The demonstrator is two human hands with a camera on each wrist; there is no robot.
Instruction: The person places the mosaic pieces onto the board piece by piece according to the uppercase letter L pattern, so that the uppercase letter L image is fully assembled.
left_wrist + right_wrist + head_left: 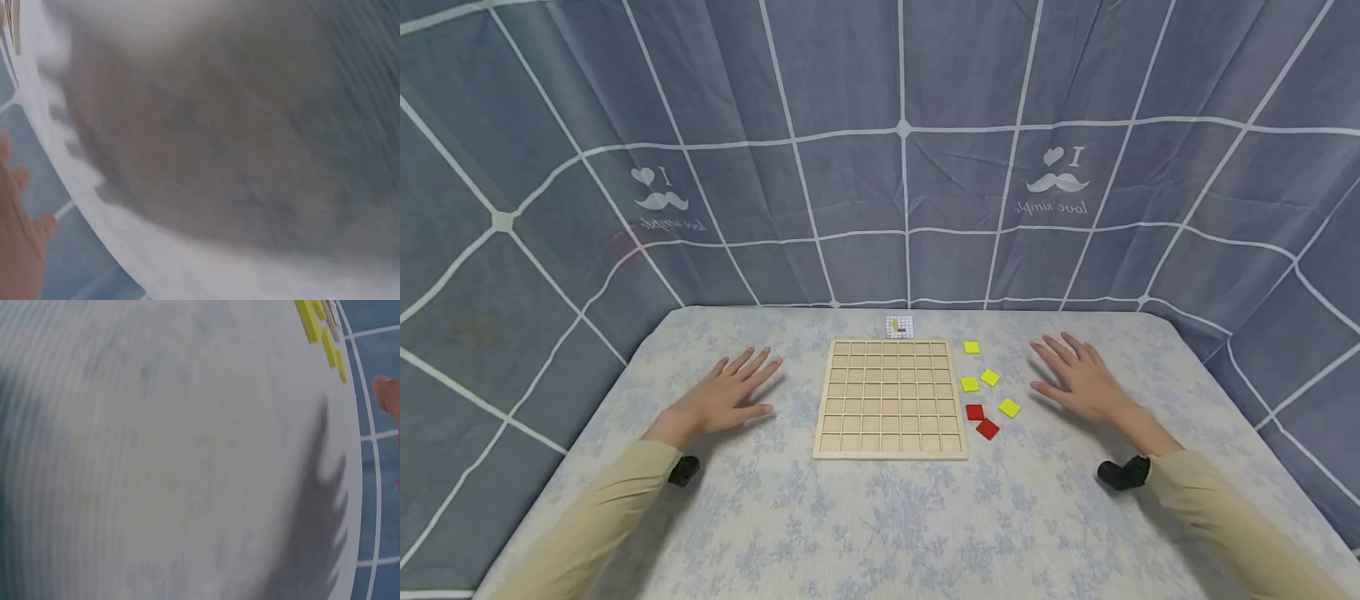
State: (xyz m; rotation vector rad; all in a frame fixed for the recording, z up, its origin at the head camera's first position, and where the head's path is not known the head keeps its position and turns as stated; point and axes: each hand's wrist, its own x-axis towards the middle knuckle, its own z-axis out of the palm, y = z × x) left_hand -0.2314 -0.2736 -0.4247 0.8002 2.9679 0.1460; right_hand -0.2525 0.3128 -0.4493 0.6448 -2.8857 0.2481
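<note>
Apparently, nothing is placed yet: the board (891, 407) is bare, four yellow tiles (990, 377) and two red tiles (988, 429) wait at its right, and both hands (724, 402) (1086, 387), fingers spread, hold nothing.

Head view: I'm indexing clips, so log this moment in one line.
left hand: empty; right hand: empty; grid board: unfilled; six tiles: right of board

Curtained-off booth (460, 292), probably indoors, blue-grey gridded drapes (850, 187), floral-patterned tabletop (887, 533)

The head view looks forward and down at the table (880, 525), which both wrist views share from close up.
</note>
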